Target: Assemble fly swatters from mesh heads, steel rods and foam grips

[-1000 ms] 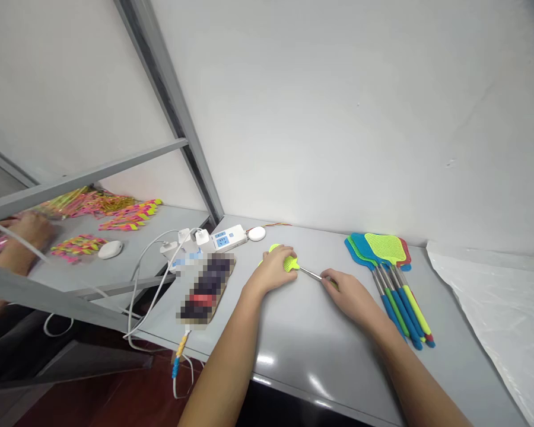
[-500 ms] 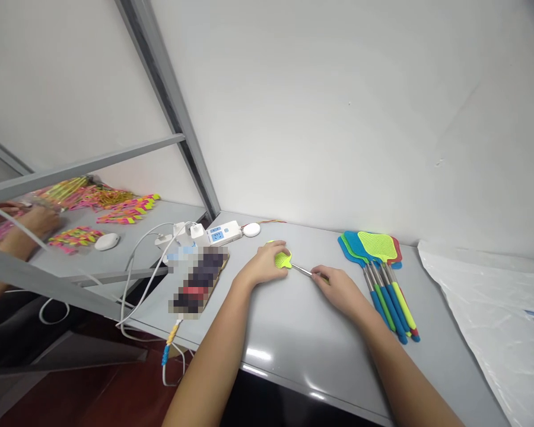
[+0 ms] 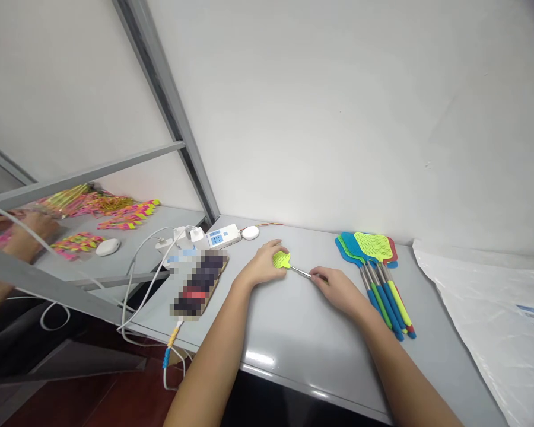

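A small fly swatter with a yellow-green head (image 3: 282,259) and a thin metal rod (image 3: 301,271) lies on the grey table (image 3: 293,332). My left hand (image 3: 263,265) rests over the swatter head, fingers curled on it. My right hand (image 3: 336,289) is closed round the handle end of the rod, which it hides. A stack of several finished swatters (image 3: 376,261) with blue, green, yellow and red handles lies just right of my right hand.
A power strip (image 3: 220,236), a white puck (image 3: 250,232), chargers with cables (image 3: 178,240) and a blurred dark device (image 3: 200,283) sit at the left. A clear plastic sheet (image 3: 493,308) covers the right end. Another person's hand (image 3: 29,231) works among pink-yellow items (image 3: 115,207) beyond the frame post (image 3: 178,124).
My hands stay on the swatter; its metal rod between them looks a little shorter. The view has drifted slightly. The other person's hand at the left has shifted a little.
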`<state>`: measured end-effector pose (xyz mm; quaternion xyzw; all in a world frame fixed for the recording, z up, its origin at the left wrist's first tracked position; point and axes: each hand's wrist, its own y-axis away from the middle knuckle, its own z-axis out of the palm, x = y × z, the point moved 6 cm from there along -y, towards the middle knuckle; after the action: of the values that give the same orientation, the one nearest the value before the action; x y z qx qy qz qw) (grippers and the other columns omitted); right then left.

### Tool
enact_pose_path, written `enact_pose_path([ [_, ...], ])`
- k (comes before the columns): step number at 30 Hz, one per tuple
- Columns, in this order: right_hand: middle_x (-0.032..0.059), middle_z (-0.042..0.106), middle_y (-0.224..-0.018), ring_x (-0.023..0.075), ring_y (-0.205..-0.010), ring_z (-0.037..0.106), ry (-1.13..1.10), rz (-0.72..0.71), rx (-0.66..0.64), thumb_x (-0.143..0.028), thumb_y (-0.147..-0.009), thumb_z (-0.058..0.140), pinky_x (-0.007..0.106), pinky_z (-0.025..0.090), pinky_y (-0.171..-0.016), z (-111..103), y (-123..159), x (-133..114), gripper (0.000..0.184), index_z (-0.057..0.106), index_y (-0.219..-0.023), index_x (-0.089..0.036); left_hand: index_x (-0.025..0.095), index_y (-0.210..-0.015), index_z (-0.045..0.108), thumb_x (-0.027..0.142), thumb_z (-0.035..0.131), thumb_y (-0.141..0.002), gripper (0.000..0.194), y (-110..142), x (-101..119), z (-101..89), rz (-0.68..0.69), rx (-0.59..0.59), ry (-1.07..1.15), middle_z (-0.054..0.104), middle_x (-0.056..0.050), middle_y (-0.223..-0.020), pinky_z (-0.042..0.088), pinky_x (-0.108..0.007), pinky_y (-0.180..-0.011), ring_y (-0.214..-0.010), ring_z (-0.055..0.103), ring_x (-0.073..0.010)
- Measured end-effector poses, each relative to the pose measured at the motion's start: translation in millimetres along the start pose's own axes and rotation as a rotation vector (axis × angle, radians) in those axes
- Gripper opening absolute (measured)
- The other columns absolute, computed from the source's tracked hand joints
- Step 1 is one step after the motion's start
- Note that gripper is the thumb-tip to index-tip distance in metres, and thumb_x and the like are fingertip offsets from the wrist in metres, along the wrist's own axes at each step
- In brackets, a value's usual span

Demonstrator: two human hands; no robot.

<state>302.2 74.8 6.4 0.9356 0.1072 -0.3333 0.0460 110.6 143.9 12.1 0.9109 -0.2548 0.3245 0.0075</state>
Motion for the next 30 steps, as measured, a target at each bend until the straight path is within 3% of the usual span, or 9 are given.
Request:
enact_pose_path([
  [4,0.0037,0.070,-0.097,0.0192,-0.087,0.062,0.030,0.003,0.005,-0.036,-0.092,0.040,0.027,0.040,-0.072,2.0,-0.1,-1.7,0.030,0.065,-0.104,-0.025,0.028,-0.118,0.057,0.021,0.066,-0.064,0.055,-0.3,-1.0,-0.1,-0.002,0.006,0.016,0.034,-0.006,-0.148,0.030,-0.043,-0.110,-0.136,0.034,-0.0288],
  [9,0.0034,0.070,-0.100,0.0192,-0.088,0.061,0.055,0.011,-0.001,-0.035,-0.091,0.043,0.027,0.039,-0.072,3.5,0.5,-4.2,0.027,0.065,-0.102,-0.025,0.027,-0.123,0.053,0.023,0.065,-0.070,0.055,-1.0,-8.9,-6.4,-0.041,0.122,0.031,0.028,-0.006,-0.151,0.028,-0.041,-0.112,-0.141,0.024,-0.0256],
  [13,0.0032,0.069,-0.101,0.0188,-0.088,0.061,0.062,0.025,-0.003,-0.036,-0.092,0.041,0.026,0.039,-0.071,3.4,1.0,-5.5,0.028,0.064,-0.103,-0.026,0.025,-0.117,0.056,0.028,0.062,-0.075,0.042,-4.4,-15.3,-3.8,-0.072,0.170,-0.068,0.041,-0.007,-0.143,0.031,-0.040,-0.109,-0.136,0.032,-0.0244],
  [17,0.0043,0.068,-0.098,0.0193,-0.087,0.061,0.090,0.045,0.022,-0.036,-0.093,0.040,0.027,0.039,-0.072,4.2,1.5,-6.2,0.028,0.064,-0.103,-0.025,0.025,-0.107,0.061,0.032,0.052,-0.084,0.025,-9.8,-18.8,3.2,-0.125,0.211,-0.122,0.053,-0.008,-0.131,0.034,-0.047,-0.103,-0.126,0.041,-0.0276],
  [23,0.0036,0.066,-0.090,0.0175,-0.079,0.060,0.173,0.013,0.049,-0.034,-0.094,0.041,0.026,0.038,-0.069,8.3,0.6,-10.4,0.025,0.064,-0.097,-0.025,0.026,-0.108,0.060,0.029,0.046,-0.087,0.026,-18.3,-14.1,12.8,-0.168,0.237,-0.189,0.053,-0.009,-0.128,0.031,-0.052,-0.099,-0.121,0.041,-0.0314],
  [30,0.0036,0.065,-0.090,0.0179,-0.081,0.060,0.152,0.057,0.026,-0.033,-0.094,0.039,0.027,0.038,-0.069,8.9,-1.6,-9.3,0.026,0.063,-0.098,-0.025,0.028,-0.108,0.060,0.028,0.046,-0.088,0.025,-20.7,-12.1,12.7,-0.151,0.224,-0.212,0.052,-0.008,-0.125,0.032,-0.048,-0.097,-0.117,0.042,-0.0297],
])
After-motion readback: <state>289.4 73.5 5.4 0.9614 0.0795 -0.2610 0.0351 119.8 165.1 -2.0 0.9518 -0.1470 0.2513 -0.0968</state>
